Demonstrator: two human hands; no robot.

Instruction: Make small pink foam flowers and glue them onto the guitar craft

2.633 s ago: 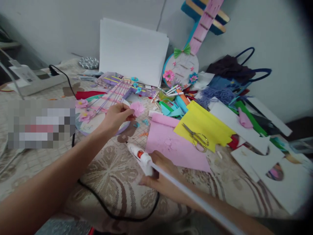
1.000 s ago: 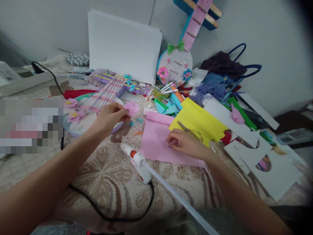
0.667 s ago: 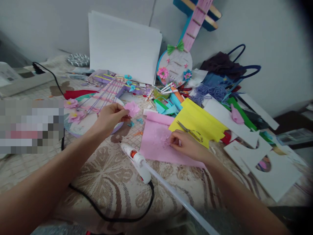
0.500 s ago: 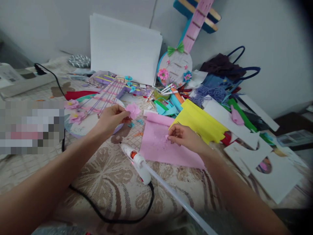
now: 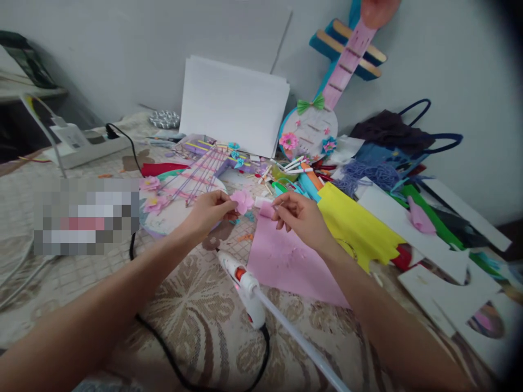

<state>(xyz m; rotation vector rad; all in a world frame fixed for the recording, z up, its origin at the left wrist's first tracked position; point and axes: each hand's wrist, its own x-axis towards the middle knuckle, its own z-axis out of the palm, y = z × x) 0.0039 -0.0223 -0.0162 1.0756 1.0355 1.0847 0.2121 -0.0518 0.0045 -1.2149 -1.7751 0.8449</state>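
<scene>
My left hand (image 5: 209, 213) pinches a pink paper flower (image 5: 244, 202) at its edge, holding it above the table. Close by on the right, my right hand (image 5: 300, 218) has its thumb and fingers drawn together; anything between them is too small to make out. Below that hand lies a sheet of pink paper (image 5: 281, 261), its far end rolled up. A white hot glue gun (image 5: 241, 283) lies in front of both hands, a long clear glue stick (image 5: 302, 343) poking out of its back. Behind my left hand is a paper-decorated guitar (image 5: 188, 188) with purple strings and pink flowers.
A second decorated guitar (image 5: 312, 130) leans on the wall, beside white boards (image 5: 235, 103). Yellow paper (image 5: 355, 223), purple yarn (image 5: 368, 174) and white card offcuts (image 5: 441, 294) cover the right side. A black cord (image 5: 163, 343) loops across the front; a power strip (image 5: 93, 152) sits far left.
My right hand has lifted from the middle of the pink sheet toward its rolled end, nearer the flower. My left hand still holds the flower. The camera view has shifted left.
</scene>
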